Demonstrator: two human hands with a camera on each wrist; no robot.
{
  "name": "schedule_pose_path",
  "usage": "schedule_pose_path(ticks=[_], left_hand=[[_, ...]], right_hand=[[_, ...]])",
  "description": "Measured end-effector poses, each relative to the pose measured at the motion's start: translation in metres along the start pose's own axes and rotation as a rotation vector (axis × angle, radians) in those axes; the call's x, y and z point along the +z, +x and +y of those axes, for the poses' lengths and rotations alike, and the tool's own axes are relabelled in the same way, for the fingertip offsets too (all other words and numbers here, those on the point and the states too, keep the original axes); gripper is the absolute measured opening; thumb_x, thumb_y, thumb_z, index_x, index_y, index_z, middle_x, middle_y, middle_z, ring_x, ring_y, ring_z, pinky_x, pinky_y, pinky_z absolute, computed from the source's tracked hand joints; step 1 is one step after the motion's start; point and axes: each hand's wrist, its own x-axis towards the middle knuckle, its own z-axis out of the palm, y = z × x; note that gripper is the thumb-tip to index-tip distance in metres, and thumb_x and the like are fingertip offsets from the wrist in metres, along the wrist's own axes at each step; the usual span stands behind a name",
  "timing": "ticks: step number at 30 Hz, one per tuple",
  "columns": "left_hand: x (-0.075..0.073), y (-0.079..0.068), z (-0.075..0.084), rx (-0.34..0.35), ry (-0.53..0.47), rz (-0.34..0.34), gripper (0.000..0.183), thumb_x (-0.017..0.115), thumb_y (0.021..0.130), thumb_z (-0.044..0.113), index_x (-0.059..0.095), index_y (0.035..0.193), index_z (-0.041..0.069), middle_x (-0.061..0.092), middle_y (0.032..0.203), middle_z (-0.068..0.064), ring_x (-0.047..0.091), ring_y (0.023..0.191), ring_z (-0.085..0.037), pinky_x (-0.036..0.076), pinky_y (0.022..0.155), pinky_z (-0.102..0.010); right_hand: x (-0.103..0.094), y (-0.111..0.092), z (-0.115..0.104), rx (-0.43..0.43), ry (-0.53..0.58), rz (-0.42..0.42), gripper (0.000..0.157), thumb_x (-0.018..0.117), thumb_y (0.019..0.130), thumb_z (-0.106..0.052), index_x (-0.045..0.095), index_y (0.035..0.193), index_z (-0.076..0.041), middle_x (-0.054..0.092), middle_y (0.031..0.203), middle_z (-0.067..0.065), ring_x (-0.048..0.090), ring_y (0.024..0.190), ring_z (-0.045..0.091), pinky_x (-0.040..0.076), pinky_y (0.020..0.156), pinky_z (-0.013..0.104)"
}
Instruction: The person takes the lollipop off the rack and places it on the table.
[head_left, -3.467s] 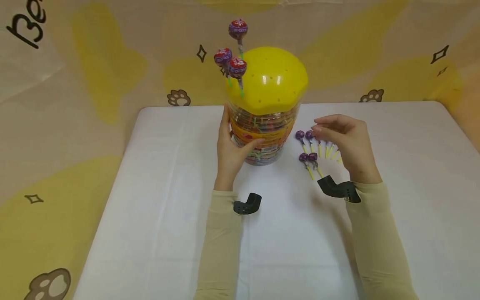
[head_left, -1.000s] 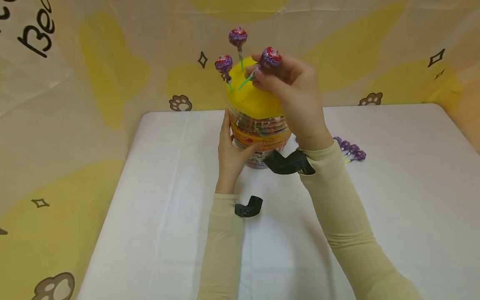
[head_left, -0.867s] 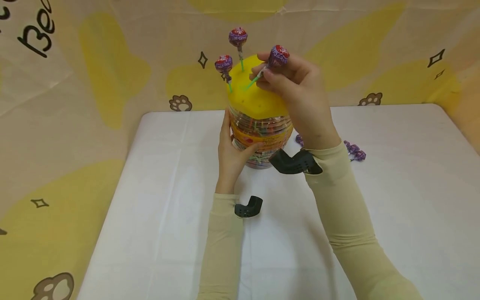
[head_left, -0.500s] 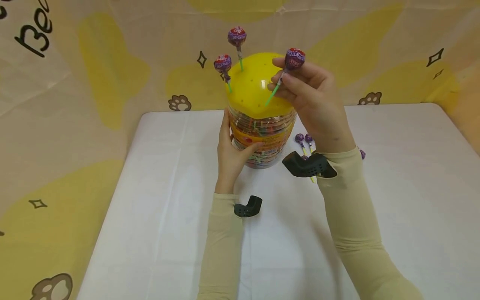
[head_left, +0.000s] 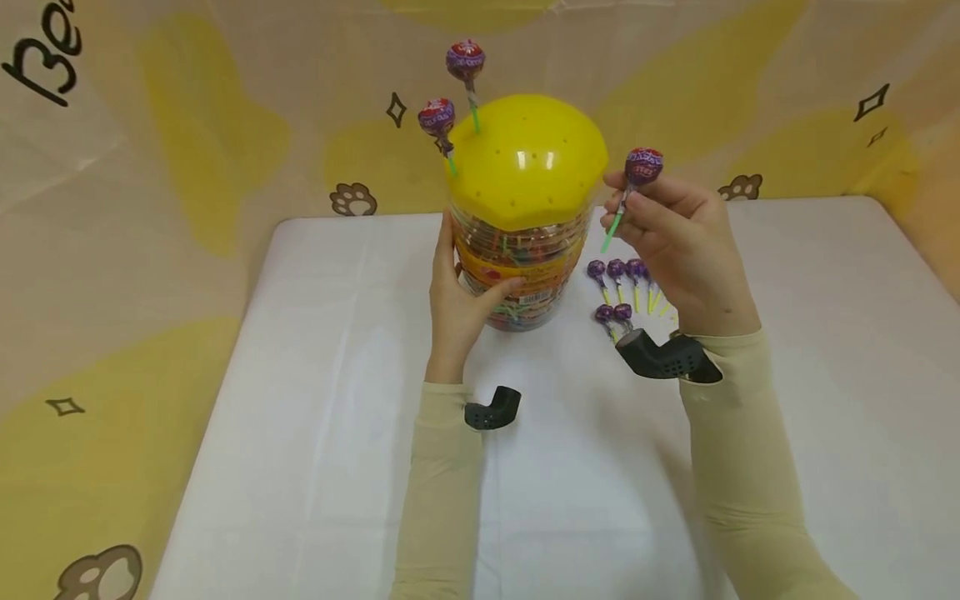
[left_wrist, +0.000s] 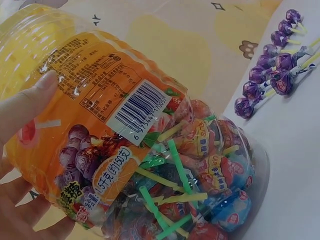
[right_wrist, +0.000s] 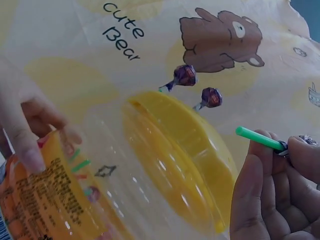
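Observation:
My left hand (head_left: 459, 308) grips the side of a clear plastic jar (head_left: 525, 312), its thumb lying over the orange label (left_wrist: 95, 75). Inside the jar are many wrapped candies with coloured sticks. On top sits a yellow domed lid (head_left: 536, 158) dotted with small holes. Two purple-and-red lollipops, one at the back (head_left: 466, 60) and one nearer (head_left: 437, 117), stand in the lid's left side. To the right of the jar, my right hand (head_left: 686, 250) pinches a third lollipop (head_left: 643, 167) near its wrapper, with the green stick (right_wrist: 257, 137) pointing down, apart from the lid.
Several purple lollipops (head_left: 596, 270) with yellow sticks lie in two rows on the white tabletop (head_left: 360, 467), right of the jar; my right hand hides some. A patterned yellow-and-cream cloth (head_left: 247, 108) hangs behind and at the left.
Earlier, three lollipops stood in the lid; the front one is now between my right fingers. Over the last second that hand has moved right and down, away from the lid. My left hand keeps its grip.

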Motion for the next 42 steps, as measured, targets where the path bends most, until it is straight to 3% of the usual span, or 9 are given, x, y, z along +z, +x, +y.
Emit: schedule_pose_path(ticks=[9,18,25,30,38,42], left_hand=[[-0.001,0.002,0.000,0.003,-0.003,0.000,0.102,0.081,0.076,0.018,0.013,0.152,0.013,0.021,0.155,-0.001,0.022,0.139,-0.012,0.029,0.110,-0.036],[0.000,0.002,0.003,0.005,-0.014,-0.006,0.101,0.080,0.076,0.016,0.014,0.152,0.012,0.022,0.154,-0.002,0.022,0.139,-0.012,0.028,0.111,-0.035],[0.001,0.003,0.002,0.017,-0.007,-0.005,0.101,0.080,0.076,0.015,0.013,0.152,0.010,0.022,0.154,-0.004,0.022,0.139,-0.013,0.029,0.111,-0.036],[0.001,0.003,0.001,0.023,-0.014,-0.005,0.102,0.081,0.076,0.016,0.013,0.152,0.010,0.022,0.154,-0.003,0.022,0.139,-0.012,0.028,0.110,-0.034],[0.001,0.002,0.000,0.013,-0.009,-0.013,0.102,0.080,0.076,0.017,0.013,0.152,0.011,0.022,0.154,-0.003,0.022,0.139,-0.012,0.029,0.110,-0.034],[0.001,0.002,-0.001,0.006,-0.009,-0.006,0.102,0.080,0.076,0.017,0.013,0.152,0.011,0.022,0.154,-0.003,0.021,0.139,-0.012,0.029,0.110,-0.035]], right_hand=[[-0.031,-0.020,0.004,0.031,-0.053,0.101,0.016,0.053,0.091,0.008,0.069,0.092,0.011,0.064,0.098,0.017,0.060,0.080,0.022,0.052,0.076,0.028],[-0.061,-0.039,0.007,0.074,0.004,0.152,0.019,0.051,0.092,0.010,0.069,0.086,0.009,0.066,0.093,0.018,0.063,0.080,0.023,0.050,0.071,0.026],[-0.087,-0.053,0.008,0.164,0.037,0.107,0.022,0.047,0.093,0.012,0.068,0.086,0.011,0.068,0.089,0.017,0.066,0.080,0.023,0.054,0.075,0.028],[-0.107,-0.059,0.008,0.253,-0.054,0.122,0.023,0.048,0.092,0.013,0.070,0.087,0.009,0.070,0.088,0.015,0.068,0.079,0.022,0.056,0.074,0.029],[-0.134,-0.065,0.020,0.382,-0.451,0.231,0.013,0.061,0.089,0.002,0.074,0.085,0.000,0.072,0.081,0.008,0.069,0.073,0.017,0.057,0.068,0.027],[-0.144,-0.065,0.027,0.423,-0.534,0.258,0.013,0.064,0.088,0.000,0.075,0.083,-0.004,0.072,0.079,0.004,0.069,0.073,0.014,0.057,0.068,0.025]])
